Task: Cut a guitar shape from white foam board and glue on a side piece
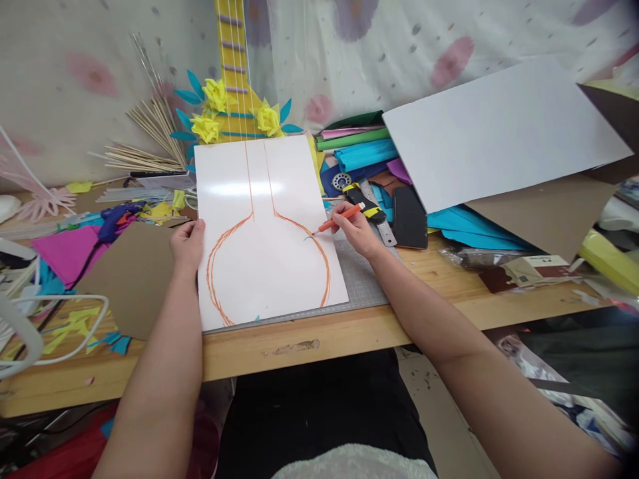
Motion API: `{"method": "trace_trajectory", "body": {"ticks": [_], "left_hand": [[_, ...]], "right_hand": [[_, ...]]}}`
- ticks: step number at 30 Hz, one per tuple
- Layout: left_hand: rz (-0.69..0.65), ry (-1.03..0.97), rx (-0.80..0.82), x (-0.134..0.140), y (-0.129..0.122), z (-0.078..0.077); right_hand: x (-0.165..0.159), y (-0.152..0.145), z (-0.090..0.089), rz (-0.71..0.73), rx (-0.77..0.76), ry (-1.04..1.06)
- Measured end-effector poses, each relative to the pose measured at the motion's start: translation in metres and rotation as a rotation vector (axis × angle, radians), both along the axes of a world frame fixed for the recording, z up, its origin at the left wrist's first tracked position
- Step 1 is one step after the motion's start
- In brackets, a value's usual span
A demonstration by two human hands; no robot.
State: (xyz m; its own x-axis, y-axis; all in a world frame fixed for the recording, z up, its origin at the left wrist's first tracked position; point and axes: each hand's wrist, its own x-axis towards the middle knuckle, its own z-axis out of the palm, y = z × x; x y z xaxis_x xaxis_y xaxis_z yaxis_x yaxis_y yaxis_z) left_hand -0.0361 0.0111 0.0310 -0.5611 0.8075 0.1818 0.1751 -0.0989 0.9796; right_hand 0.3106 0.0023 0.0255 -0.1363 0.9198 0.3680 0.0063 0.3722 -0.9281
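Orange marker [348, 215] pinched in right hand [354, 233], tip at curved outline [327, 269] on white board [269, 273], left hand [186, 245] pinching board's left edge, forearms [167, 352] stretched forward, board on cutting mat [367, 283], counter [439, 286] beneath

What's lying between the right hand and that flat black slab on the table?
In the head view, a metal ruler and part of a black-and-yellow tool lie between the right hand and the black slab.
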Motion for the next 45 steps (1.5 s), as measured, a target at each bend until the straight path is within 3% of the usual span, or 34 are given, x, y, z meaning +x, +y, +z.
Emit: {"method": "trace_trajectory", "body": {"ticks": [23, 29, 36, 45], "left_hand": [[0.001, 0.005, -0.007, 0.001, 0.0, 0.001], [-0.002, 0.013, 0.002, 0.001, -0.002, 0.001], [0.001, 0.006, 0.015, -0.005, 0.0, -0.003], [0.076, -0.007, 0.009, -0.008, -0.008, 0.001]], "right_hand": [[0.004, -0.004, 0.003, 0.035, -0.015, 0.02], [0.005, -0.006, 0.006, 0.1, 0.006, -0.012], [0.009, -0.012, 0.012, -0.009, -0.004, -0.012], [0.001, -0.026, -0.001, -0.099, -0.036, 0.025]]}}
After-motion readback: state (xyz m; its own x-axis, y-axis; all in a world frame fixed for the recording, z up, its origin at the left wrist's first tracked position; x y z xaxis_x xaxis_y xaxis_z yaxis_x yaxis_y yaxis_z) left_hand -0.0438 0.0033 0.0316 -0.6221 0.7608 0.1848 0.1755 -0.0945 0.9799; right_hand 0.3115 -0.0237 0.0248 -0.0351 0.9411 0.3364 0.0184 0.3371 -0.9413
